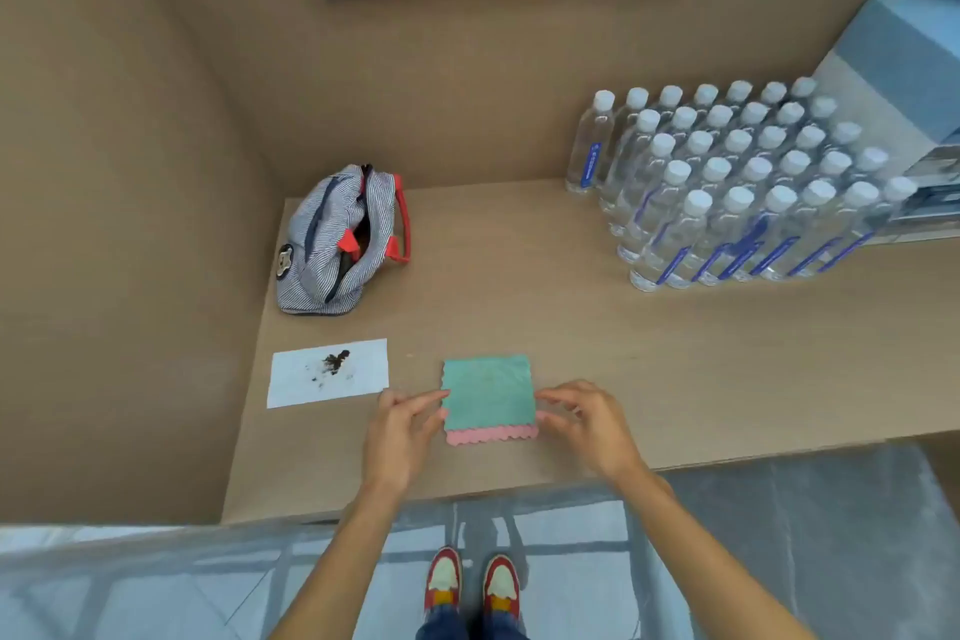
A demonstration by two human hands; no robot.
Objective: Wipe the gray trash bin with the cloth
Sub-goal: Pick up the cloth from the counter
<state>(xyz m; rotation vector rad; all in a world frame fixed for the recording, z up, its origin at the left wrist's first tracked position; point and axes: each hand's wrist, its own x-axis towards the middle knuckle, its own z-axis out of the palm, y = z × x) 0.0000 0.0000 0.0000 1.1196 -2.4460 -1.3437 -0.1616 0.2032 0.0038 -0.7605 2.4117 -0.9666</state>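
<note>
Tan counter (pixel 519 276), no bin in view: left hand (pixel 400 437) and right hand (pixel 592 424) just pinching the cloth (pixel 488 392) edges, wiping not started.

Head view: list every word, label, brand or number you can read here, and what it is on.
No text is readable.
Water bottles: blue label strips, print too small and blurred.
Striped bag: a small badge, no legible lettering.
Blue-grey box: nothing legible.
Paper sheet: only a dark smudge.
</note>
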